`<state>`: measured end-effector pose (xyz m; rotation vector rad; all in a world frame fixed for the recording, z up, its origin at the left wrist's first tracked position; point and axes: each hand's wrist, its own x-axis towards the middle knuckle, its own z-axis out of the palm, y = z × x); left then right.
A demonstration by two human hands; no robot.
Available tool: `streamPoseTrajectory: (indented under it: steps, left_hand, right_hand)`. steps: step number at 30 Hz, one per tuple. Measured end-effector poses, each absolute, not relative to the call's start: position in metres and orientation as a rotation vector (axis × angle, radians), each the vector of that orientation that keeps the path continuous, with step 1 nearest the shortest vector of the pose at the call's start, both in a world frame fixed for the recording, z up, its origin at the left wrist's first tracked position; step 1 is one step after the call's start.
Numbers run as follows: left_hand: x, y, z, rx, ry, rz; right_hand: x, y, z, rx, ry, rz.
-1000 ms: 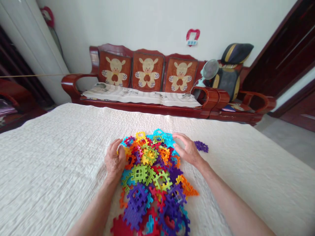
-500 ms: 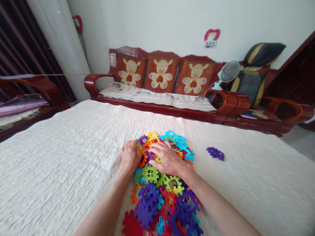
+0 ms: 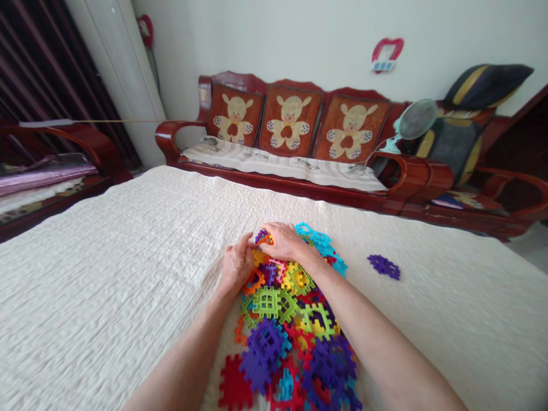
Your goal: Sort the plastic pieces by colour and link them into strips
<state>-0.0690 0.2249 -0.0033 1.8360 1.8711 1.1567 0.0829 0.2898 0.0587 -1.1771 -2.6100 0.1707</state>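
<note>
A long pile of colourful toothed plastic pieces lies on the cream quilted cover, with green window-shaped pieces (image 3: 267, 302) in its middle and purple ones (image 3: 265, 342) nearer me. My left hand (image 3: 238, 262) is at the pile's far left edge, its fingers bent against orange and yellow pieces. Just right of it, my right hand (image 3: 282, 241) reaches over the far end, fingers curled down beside a small purple and orange piece (image 3: 264, 236). What the fingertips of either hand grip is too small and partly hidden to make out. Light blue pieces (image 3: 321, 242) lie right of my right hand.
One purple piece (image 3: 384, 267) lies apart on the cover (image 3: 128, 274), right of the pile. Beyond the far edge stands a red wooden sofa (image 3: 274, 181) with three bear cushions. A small fan (image 3: 417, 119) is at its right end.
My right hand has moved to the far end of the pile, uncovering yellow, green and pink pieces. My left hand has come closer to it, fingers more bent. The view has shifted slightly.
</note>
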Motion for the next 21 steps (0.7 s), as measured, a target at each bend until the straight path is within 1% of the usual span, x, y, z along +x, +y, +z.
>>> streamPoseTrajectory:
  steps: [3, 6, 13, 18, 21]
  left_hand:
    - [-0.068, 0.225, -0.002, 1.760, 1.950, 1.156]
    - [-0.068, 0.226, -0.002, 1.766, 1.969, 1.128]
    - [-0.069, 0.227, -0.004, 1.812, 1.965, 1.061]
    - [-0.070, 0.227, -0.004, 1.822, 1.966, 1.055]
    - [-0.071, 0.227, -0.004, 1.829, 1.951, 1.065]
  right_hand:
    - [0.073, 0.295, 0.056, -1.240, -2.708, 0.148]
    - [0.080, 0.292, 0.056, -1.168, -2.708, 0.160]
    - [0.129, 0.275, 0.066, -1.081, -2.535, 0.429]
    - [0.170, 0.244, 0.076, -1.012, -2.466, 0.306]
    - [0.195, 0.220, 0.083, -0.979, -2.507, 0.319]
